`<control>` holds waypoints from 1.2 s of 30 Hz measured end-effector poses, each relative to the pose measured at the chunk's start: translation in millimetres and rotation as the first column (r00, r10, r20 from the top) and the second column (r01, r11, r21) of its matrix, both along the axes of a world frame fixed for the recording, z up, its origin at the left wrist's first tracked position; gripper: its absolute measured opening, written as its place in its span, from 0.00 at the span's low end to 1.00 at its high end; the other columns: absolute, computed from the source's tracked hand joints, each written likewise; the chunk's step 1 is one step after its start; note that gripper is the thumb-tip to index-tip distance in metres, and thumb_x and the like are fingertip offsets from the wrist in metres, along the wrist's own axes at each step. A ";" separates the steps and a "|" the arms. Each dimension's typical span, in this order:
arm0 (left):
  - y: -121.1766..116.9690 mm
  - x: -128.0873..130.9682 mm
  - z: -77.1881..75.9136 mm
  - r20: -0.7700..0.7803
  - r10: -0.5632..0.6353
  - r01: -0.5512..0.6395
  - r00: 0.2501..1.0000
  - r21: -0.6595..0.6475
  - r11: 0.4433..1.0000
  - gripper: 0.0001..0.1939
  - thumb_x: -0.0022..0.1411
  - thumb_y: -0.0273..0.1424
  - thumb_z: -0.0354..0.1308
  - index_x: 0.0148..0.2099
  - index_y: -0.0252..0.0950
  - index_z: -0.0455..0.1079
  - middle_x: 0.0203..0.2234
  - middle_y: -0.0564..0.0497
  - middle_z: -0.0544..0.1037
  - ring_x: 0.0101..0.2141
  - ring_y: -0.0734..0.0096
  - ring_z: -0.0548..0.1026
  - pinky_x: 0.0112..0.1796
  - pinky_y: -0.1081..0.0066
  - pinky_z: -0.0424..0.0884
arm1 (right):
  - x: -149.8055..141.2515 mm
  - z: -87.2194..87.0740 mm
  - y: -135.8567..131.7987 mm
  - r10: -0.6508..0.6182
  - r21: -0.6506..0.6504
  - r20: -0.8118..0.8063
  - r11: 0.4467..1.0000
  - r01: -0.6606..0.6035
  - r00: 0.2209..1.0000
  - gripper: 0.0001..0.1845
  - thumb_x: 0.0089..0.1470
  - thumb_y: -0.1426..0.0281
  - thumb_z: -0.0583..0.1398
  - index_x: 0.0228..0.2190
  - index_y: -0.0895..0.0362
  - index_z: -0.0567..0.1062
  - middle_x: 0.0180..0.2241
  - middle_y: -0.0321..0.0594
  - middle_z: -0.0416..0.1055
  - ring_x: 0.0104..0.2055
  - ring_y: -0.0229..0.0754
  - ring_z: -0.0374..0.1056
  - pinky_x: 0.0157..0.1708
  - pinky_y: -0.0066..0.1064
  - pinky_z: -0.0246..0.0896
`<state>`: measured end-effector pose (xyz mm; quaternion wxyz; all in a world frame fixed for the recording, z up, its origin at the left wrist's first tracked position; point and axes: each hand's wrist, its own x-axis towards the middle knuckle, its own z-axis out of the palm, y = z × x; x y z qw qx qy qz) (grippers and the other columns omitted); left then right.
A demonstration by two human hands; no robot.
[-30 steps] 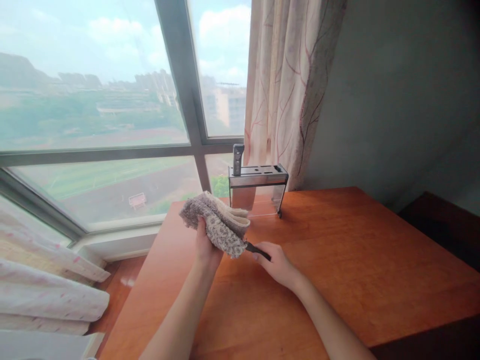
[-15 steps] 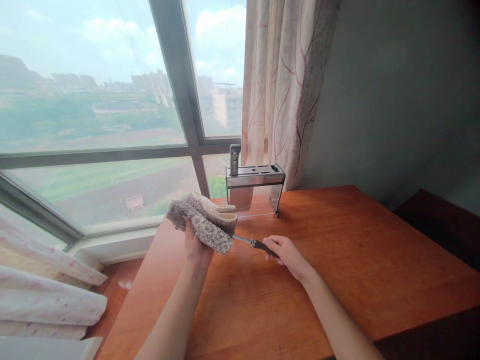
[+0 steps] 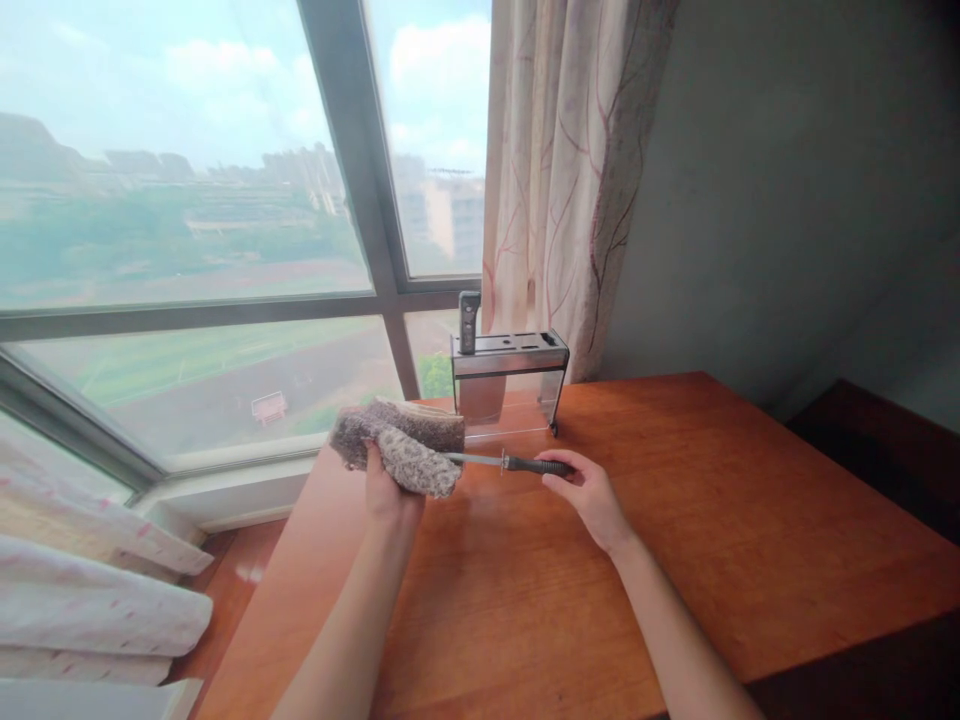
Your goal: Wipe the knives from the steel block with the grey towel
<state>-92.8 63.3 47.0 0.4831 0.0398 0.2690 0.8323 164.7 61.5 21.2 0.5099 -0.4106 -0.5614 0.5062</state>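
Over the table, my left hand (image 3: 394,497) is closed around a thick, fuzzy grey-and-cream cloth (image 3: 416,455), folded over. My right hand (image 3: 594,492) grips the black ribbed handle of a sharpening steel (image 3: 523,464) by its end. Its thin metal rod points left, with a small guard where it meets the handle. The rod's far part is hidden in the cloth. Behind the hands stands a clear-sided knife block (image 3: 510,350) with a slotted metal top. One knife (image 3: 469,322) sits in its left end, handle up.
The reddish-brown wooden table (image 3: 712,500) spreads out under both hands. Beyond it are a large window (image 3: 187,200) and a patterned curtain (image 3: 570,150). More curtain fabric (image 3: 90,600) hangs at lower left, beside the floor. A dark piece of furniture (image 3: 862,440) stands at the right.
My right hand has moved up and slightly right, now nearer the handle's end. The steel lies more level, and the cloth has flattened and tilted around it.
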 end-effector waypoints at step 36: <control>-22.2 10.9 12.5 -0.031 -0.326 0.327 0.945 0.024 0.945 0.17 0.61 0.38 0.51 0.45 0.36 0.74 0.38 0.46 0.80 0.50 0.56 0.71 0.53 0.56 0.64 | 10.9 -16.1 11.8 -0.218 -0.354 -0.215 0.926 0.132 0.952 0.20 0.50 0.52 0.61 0.23 0.57 0.66 0.14 0.29 0.61 0.13 0.28 0.51 0.11 0.20 0.39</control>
